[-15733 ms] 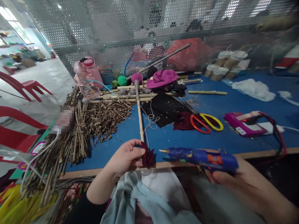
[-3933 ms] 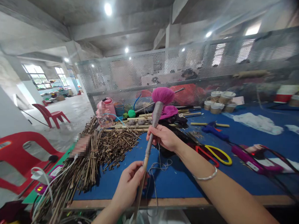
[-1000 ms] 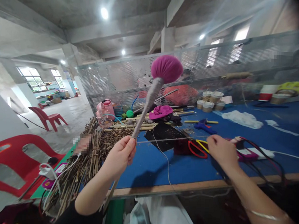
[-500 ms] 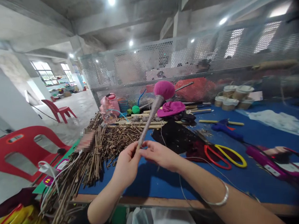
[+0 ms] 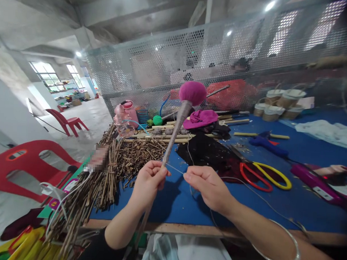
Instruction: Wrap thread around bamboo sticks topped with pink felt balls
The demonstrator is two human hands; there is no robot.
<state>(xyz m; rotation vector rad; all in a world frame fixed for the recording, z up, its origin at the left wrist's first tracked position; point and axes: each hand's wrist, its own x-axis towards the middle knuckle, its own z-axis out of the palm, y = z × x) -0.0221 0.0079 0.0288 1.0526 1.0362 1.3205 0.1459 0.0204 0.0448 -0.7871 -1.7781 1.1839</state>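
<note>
Centre frame, the left hand has its fingers wrapped around a thread-wound stick tilted up to a pink pompom. Just right of it, the right hand pinches a thin thread taut from the stick. Scissors lie at right on the blue bench.

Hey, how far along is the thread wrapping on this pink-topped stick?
Done: grey wrapping runs from the pink head down to the left hand. In hand: the right hand holds the thread taut. Left: the stick below the grip looks bare.
</note>
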